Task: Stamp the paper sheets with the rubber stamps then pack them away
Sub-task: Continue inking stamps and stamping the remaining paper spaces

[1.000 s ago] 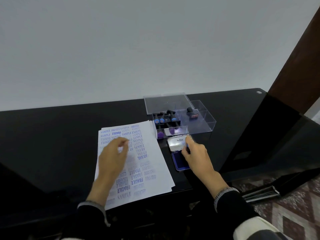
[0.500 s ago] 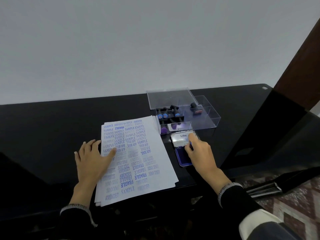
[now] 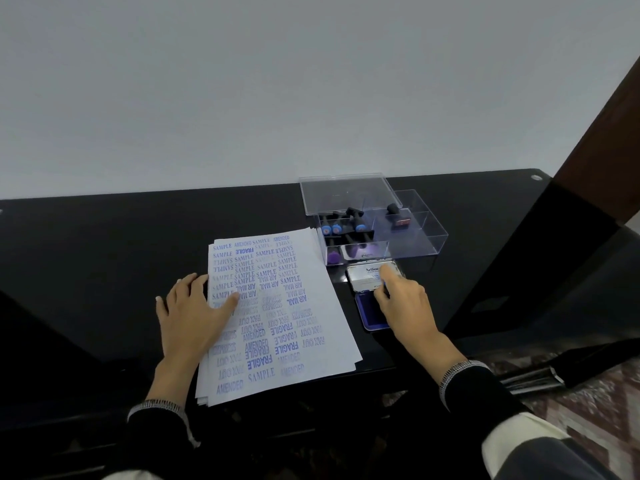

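A pale bare wall stood behind the black glossy worktop (image 3: 104, 258). Your left hand (image 3: 194, 317) lay flat, fingers relaxed, on the left edge of the paper sheets (image 3: 277, 317), whose top sheet was crowded with blue stamp marks; stamping looked finished. The rubber stamps (image 3: 341, 230) lay in the clear box (image 3: 408, 244), its lid (image 3: 346, 195) off and resting on the box's far edge. Your right hand (image 3: 405, 303) pinched the open ink pad (image 3: 372, 292) at its raised lid, seemingly to close it. Left, by my judgement: close the pad, box it, fit the lid. Nothing blocked the way.
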Motion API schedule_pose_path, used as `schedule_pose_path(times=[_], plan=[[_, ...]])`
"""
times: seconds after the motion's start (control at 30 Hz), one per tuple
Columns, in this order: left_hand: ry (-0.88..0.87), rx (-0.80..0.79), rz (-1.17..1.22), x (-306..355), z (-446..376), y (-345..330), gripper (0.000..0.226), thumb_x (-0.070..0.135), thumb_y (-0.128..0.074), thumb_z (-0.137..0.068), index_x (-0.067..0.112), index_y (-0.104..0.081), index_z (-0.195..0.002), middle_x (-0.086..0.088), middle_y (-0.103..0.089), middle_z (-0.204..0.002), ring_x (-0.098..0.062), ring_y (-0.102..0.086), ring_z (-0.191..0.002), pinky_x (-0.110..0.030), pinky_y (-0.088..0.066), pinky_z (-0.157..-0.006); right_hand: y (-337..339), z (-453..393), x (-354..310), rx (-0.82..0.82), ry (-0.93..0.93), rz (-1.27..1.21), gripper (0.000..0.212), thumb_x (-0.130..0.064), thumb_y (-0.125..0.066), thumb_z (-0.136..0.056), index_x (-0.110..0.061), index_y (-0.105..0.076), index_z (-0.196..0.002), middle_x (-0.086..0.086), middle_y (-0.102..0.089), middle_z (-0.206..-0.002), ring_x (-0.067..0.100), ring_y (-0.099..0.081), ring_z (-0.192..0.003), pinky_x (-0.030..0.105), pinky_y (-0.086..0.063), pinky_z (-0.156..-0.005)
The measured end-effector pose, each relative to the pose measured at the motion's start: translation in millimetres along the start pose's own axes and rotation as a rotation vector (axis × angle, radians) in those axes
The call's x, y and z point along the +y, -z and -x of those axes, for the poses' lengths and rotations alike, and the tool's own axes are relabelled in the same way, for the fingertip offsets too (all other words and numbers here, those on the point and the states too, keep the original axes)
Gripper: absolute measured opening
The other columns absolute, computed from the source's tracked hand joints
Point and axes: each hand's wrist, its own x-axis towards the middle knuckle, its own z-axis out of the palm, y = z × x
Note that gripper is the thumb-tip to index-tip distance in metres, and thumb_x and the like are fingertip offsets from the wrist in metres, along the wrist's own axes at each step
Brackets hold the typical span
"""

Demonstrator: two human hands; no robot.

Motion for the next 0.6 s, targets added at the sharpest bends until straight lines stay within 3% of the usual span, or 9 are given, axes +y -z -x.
schedule_pose_path(times=[0.13, 0.27, 0.47, 0.6], plan=[[-0.004, 0.004, -0.006, -0.5, -0.1, -0.5, 0.075, 0.066, -0.051, -0.084, 0.02, -0.041, -0.142, -0.004, -0.032, -0.152, -0.026, -0.022, -0.144, -0.051, -0.005, -0.118, -0.1, -0.6, 3.8, 0.003, -0.072, -0.113, 0.02, -0.004, -0.054, -0.087, -0.011, -0.038, -0.077, 0.009, -0.054, -0.062, 0.03, -0.054, -0.055, 0.041, -0.043, -0.049], [-0.002, 0.0, -0.003, -1.0, -0.2, -1.0, 0.075, 0.067, -0.051, -0.084, 0.02, -0.04, -0.142, -0.003, -0.031, -0.153, -0.025, -0.02, -0.144, -0.051, -0.004, -0.119, -1.4, 0.4, 1.1, -0.006, -0.021, -0.021, 0.015, -0.004, -0.053, -0.087, -0.01, -0.041, -0.081, 0.005, -0.05, -0.06, 0.029, -0.051, -0.052, 0.033, -0.037, -0.049], [-0.002, 0.002, -0.004, -1.0, 0.0, -0.5, 0.076, 0.067, -0.05, -0.084, 0.02, -0.04, -0.143, -0.003, -0.031, -0.153, -0.025, -0.019, -0.144, -0.05, -0.003, -0.119, -1.6, 1.8, 5.5, -0.006, -0.085, -0.139, 0.017, -0.008, -0.054, -0.089, -0.011, -0.04, -0.079, 0.007, -0.057, -0.066, 0.026, -0.056, -0.057, 0.043, -0.048, -0.05], [-0.005, 0.011, -0.006, -0.7, 0.6, -0.7, 0.075, 0.066, -0.05, -0.084, 0.02, -0.041, -0.142, -0.003, -0.031, -0.152, -0.025, -0.02, -0.144, -0.051, -0.004, -0.119, 2.3, 5.9, 4.7, -0.001, -0.053, -0.137, 0.021, -0.011, -0.053, -0.091, -0.016, -0.036, -0.078, 0.004, -0.053, -0.062, 0.021, -0.052, -0.05, 0.038, -0.042, -0.043]])
